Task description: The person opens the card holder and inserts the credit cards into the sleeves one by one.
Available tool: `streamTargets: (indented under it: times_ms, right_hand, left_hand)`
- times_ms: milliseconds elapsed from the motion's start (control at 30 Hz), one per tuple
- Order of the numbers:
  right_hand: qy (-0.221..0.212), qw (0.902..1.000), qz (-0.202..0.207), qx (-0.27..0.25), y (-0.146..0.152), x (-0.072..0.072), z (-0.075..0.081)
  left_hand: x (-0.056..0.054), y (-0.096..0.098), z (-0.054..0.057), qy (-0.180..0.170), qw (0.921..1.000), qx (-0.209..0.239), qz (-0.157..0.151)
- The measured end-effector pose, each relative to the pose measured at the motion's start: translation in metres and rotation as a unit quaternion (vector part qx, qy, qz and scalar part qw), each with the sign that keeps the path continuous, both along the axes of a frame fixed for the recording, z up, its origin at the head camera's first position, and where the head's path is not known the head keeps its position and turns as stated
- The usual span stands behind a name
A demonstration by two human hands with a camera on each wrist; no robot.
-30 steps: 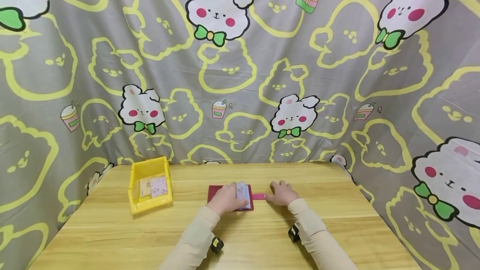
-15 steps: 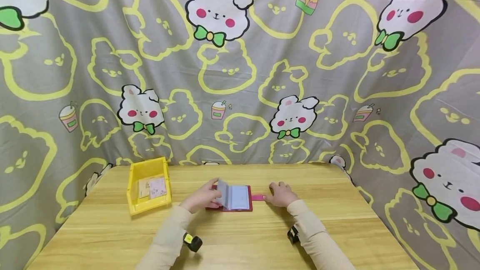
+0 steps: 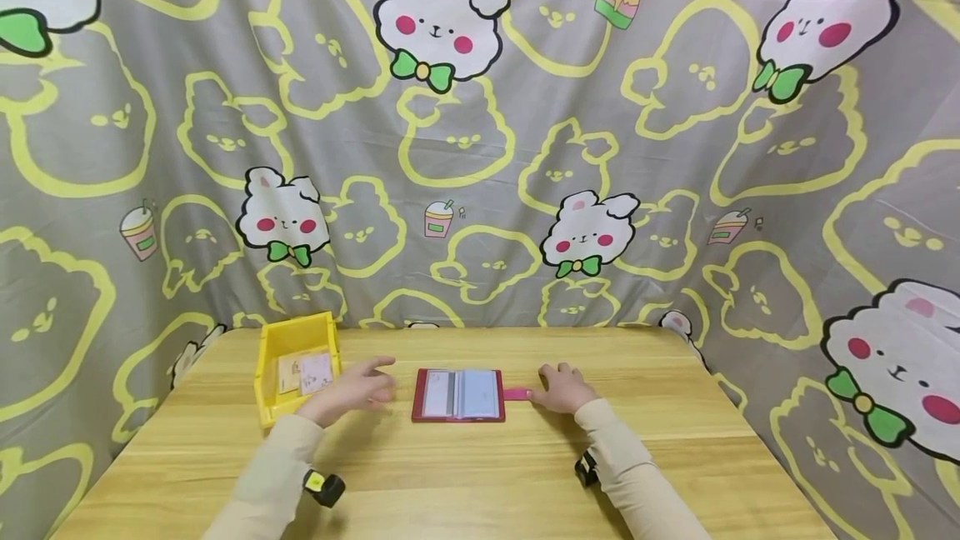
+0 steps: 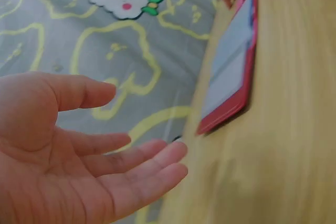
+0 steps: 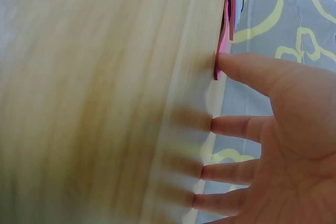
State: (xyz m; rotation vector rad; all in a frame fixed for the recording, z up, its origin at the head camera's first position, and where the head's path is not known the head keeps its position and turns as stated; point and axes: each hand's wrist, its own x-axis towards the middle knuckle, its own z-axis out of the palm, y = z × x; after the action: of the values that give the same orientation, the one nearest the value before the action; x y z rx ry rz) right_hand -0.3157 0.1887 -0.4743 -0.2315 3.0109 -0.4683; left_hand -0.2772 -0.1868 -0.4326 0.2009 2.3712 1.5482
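Observation:
A red card holder (image 3: 420,417) lies spread on the table with clear sleeves showing; a pale card sits in the left sleeve and a bluish one in the right. From its right side sticks out a pink strap (image 3: 516,394). The thumb of my right hand (image 3: 566,390) presses the strap's end, and its other fingertips touch the table. My left hand (image 3: 351,392) hovers between the holder and the yellow bin (image 3: 297,328), fingers extended, palm bare in the left wrist view. Inside the bin lie two small stacks of printed cards (image 3: 316,372), partly behind the left hand.
The wooden table (image 3: 480,482) reaches back to a grey curtain (image 3: 480,273) printed with yellow outlines and white rabbits. The curtain also closes off both sides. A black camera is strapped to each wrist.
My left hand turned the holder's sleeves over to the left, let go and moved left toward the bin. The right hand has stayed on the strap.

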Motion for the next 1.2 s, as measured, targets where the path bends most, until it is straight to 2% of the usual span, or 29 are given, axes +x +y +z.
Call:
streamTargets:
  times_ms: [133,233,367,500,633,733,933,1200]
  right_hand:
    - [-0.002,1.0,-0.001,0.002,0.0,0.0,-0.001]
    - [-0.002,1.0,-0.001,0.001,0.0,-0.001,-0.002]
    - [-0.004,1.0,-0.002,-0.001,0.0,-0.001,-0.002]
    - [-0.004,1.0,-0.004,0.0,0.0,0.0,-0.001]
    - [-0.003,1.0,-0.005,0.001,-0.001,0.001,0.0]
    - [0.0,1.0,-0.005,0.001,-0.001,0.002,0.0]
    - [-0.001,1.0,-0.005,-0.004,-0.001,0.003,0.002]
    - [-0.002,1.0,-0.004,-0.003,-0.002,0.003,0.003]
  left_hand:
    - [0.002,-0.024,0.02,0.029,0.9991,-0.022,0.023]
    - [0.002,-0.043,0.033,0.059,0.9957,-0.029,0.065]
    - [-0.003,-0.062,0.039,0.083,0.9867,-0.037,0.135]
    - [-0.01,-0.073,0.034,0.058,0.984,-0.038,0.164]
    - [-0.017,-0.082,0.022,0.011,0.9828,-0.032,0.181]
    - [-0.022,-0.087,0.012,-0.005,0.9803,-0.036,0.194]
    - [-0.027,-0.094,-0.002,-0.014,0.9763,-0.037,0.213]
    - [-0.03,-0.095,-0.01,-0.013,0.9762,-0.043,0.212]
